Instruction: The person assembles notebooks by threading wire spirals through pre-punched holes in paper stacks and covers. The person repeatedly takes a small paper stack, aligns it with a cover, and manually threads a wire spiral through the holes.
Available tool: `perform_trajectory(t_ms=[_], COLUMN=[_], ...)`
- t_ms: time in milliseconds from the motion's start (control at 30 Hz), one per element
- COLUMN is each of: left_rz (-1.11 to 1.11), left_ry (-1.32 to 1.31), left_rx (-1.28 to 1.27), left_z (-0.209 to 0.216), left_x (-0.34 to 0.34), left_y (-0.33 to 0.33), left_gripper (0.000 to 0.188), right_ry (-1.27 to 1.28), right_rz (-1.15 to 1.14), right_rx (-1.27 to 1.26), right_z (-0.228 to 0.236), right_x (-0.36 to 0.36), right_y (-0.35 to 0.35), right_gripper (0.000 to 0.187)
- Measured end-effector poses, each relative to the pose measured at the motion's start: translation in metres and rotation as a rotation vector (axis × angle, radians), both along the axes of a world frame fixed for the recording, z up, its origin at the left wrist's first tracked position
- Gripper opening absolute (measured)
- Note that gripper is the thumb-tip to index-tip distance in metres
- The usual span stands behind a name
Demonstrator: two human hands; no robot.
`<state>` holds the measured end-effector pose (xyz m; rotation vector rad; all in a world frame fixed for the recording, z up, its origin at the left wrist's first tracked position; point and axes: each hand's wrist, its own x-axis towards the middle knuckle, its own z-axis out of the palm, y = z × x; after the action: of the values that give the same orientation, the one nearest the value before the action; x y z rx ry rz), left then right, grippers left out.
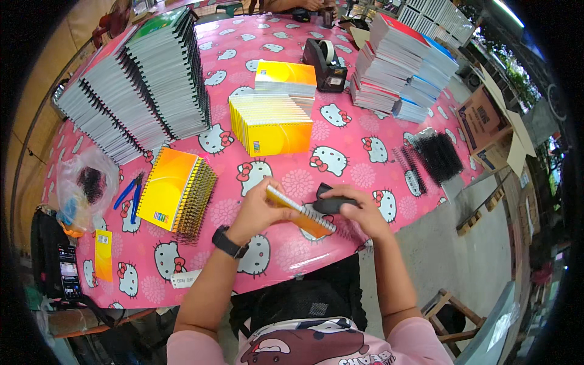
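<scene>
Near the table's front edge, my left hand [258, 210] is closed around a small yellow-orange spiral notebook [313, 226], which is tilted with its coil toward my right hand. My right hand [366, 214] has its fingers wrapped over a rounded black object [328, 202], just beside the notebook; its exact kind does not show. To the left stands a pile of similar notebooks [169, 188] with coils along their edges. Beyond my hands, a row of yellow-covered pads [277, 137] leans together, and another yellow stack [286, 73] stands behind it.
Tall stacks of coil-bound books [146, 79] fill the far left. Blue-handled pliers [129, 196], a plastic bag [85, 188] and a phone [69, 274] lie left. A tape dispenser [328, 67], book stacks [395, 67], black coils [435, 158] and a carton [483, 121] stand right.
</scene>
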<state>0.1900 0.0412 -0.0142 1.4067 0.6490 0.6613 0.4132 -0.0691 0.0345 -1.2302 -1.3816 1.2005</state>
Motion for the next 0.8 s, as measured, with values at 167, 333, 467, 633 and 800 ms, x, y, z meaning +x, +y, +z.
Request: perform_trajectory(t_ms=[167,333,467,633,800], left_rz=[-0.018,-0.006,0.017,0.026,0.027], left_ry=[-0.143,-0.123,-0.104,-0.084,-0.102], left_rx=[0.060,0.021,0.075,0.124,0.078], left_z=[-0.009,0.000,-0.005,-0.006,-0.008], left_x=[-0.009,-0.005,-0.008,-0.006,-0.006], left_y=[-0.010,-0.014,-0.011,-0.012,-0.013], left_gripper=[0.039,0.038,0.037,0.038,0.040], right_ry=[-0.304,0.255,-0.508,0.008,-0.109], right_rz=[0.072,0.123,-0.150,0.041,-0.040], right_rx=[0.081,0.094,0.037,0.077,0.092], right_z=[-0.002,0.004,0.015,0.012,0.007], right_x=[-0.012,-0.009,-0.021,-0.029,-0.039], right_y=[0.001,-0.001,0.018,0.017,0.024], right_gripper=[0.060,0.050,0.051,0.038,0.039])
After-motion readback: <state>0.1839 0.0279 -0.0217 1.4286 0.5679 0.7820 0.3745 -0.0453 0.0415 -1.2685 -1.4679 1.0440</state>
